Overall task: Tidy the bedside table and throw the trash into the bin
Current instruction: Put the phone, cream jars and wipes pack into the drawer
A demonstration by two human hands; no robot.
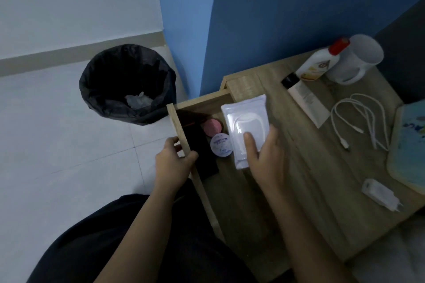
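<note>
- Left hand [173, 163] grips the front edge of the open drawer [181, 131].
- Right hand [264, 156] holds a white pouch [246, 122] above the drawer.
- Bin [126, 82] with a black liner stands on the floor beside the bench [299, 179].

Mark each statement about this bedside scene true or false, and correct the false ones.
1. The right hand holds a white pouch. True.
2. The drawer is shut. False: it is pulled open, with the left hand on its front.
3. The bin has a black liner. True.
4. The mug lies in the drawer. False: it stands on the table.
5. A white cable lies on the table. True.
</note>
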